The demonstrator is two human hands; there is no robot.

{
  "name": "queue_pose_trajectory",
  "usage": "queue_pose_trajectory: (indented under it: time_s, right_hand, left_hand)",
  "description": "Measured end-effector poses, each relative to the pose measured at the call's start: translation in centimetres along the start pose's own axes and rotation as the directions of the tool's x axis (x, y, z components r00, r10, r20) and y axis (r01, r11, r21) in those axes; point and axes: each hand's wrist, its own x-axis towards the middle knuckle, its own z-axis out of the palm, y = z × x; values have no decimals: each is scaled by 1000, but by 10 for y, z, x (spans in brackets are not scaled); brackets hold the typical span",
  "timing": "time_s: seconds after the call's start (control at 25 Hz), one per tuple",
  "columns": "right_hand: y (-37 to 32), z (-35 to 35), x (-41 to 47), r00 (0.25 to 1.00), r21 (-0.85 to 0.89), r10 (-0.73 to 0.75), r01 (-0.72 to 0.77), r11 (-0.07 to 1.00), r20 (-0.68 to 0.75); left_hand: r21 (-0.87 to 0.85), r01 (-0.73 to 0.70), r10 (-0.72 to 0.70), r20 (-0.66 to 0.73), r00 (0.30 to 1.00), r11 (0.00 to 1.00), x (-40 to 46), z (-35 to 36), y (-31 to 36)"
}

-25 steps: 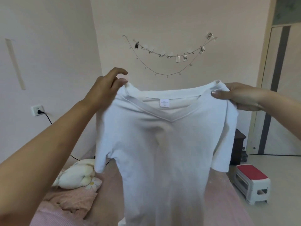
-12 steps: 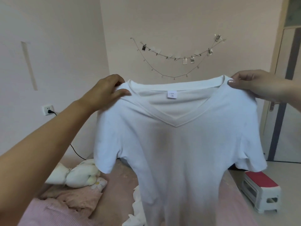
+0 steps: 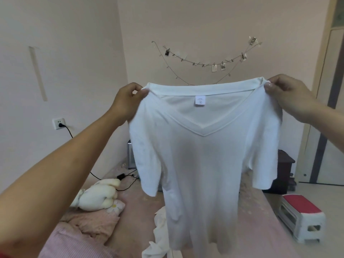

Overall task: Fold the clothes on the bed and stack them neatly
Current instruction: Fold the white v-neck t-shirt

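Left hand and right hand each pinched a shoulder of the white V-neck T-shirt, grip tight; hem hung above the bed.

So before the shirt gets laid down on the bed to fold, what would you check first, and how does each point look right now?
1. Left hand grip on the white T-shirt shoulder: ok, pinched.
2. Right hand grip on the other shoulder: ok, pinched.
3. Shirt hangs open, sleeves free: ok.
4. Neckline held level: ok, roughly.
5. Landing spot on the bed: not ok, a crumpled white garment lies under the hem.
6. Hem straight: cannot tell, out of view.
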Motion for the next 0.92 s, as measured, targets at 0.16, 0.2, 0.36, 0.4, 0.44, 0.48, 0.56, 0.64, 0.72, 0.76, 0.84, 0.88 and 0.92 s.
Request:
queue_pose_trajectory:
  time_s: [0.16,0.2,0.36,0.4,0.44,0.48,0.56,0.64,0.72,0.76,0.84,0.88,0.92]
  right_hand:
    - [8,2,3,996,-9,73,-74,997,-57]
    - [10,4,2,993,12,111,-111,994,-35]
    - [16,16,-5,972,-38,236,-235,971,20]
    - [17,19,-8,970,-52,242,-240,969,26]
    - [17,22,-11,974,-77,226,-223,972,33]
    - [16,24,-14,981,-118,188,-182,976,45]
    - [14,25,-24,992,-227,103,-83,970,74]
    - [13,28,-34,992,-362,49,-5,932,114]
    - [15,33,-46,986,-469,51,28,883,156]
    - [16,36,-52,982,-495,70,28,869,177]
    - [17,42,-65,967,-487,125,-2,874,221]
    - [16,43,-72,957,-472,164,-32,881,240]
    - [17,43,-79,945,-476,204,-61,877,255]
  left_hand:
    - [126,1,-6,41,999,992,2,3,-11]
    - [174,-6,-1,45,999,985,2,4,-14]
    - [547,-73,43,67,997,834,4,2,-25]
    - [659,-127,89,91,992,741,3,1,-27]
    - [751,-193,149,126,981,632,1,0,-30]
    - [805,-264,221,168,961,532,-1,-2,-34]
    - [822,-387,365,239,900,417,-8,-5,-45]
    - [789,-470,457,274,846,396,-17,-10,-58]
    - [749,-493,452,288,844,443,-26,-15,-69]
    - [736,-478,410,293,864,480,-28,-15,-74]
    - [716,-436,302,317,899,546,-33,-16,-83]
    - [705,-419,255,333,908,572,-36,-15,-87]
    - [692,-411,221,350,910,594,-41,-15,-91]
